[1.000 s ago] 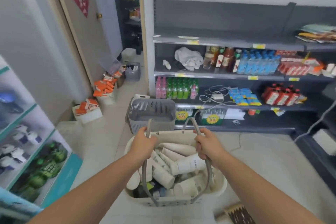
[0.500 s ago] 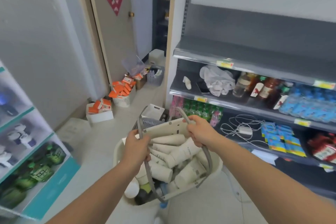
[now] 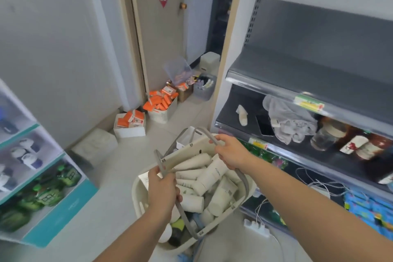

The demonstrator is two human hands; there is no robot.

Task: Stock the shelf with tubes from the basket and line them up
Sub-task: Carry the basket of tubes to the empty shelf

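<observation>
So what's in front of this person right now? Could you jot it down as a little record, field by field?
place: a shop aisle beside grey shelving
basket: cream plastic, two grey handles, tilted
contents: white tubes piled loosely, none lined up
left hand: closed around the near handle
right hand: closed around the far handle
top shelf: bare where visible
next shelf down: a crumpled cloth, a dark phone, bottles
floor by the door: orange packets in a bin
stocking: not begun, no tube in hand
</observation>
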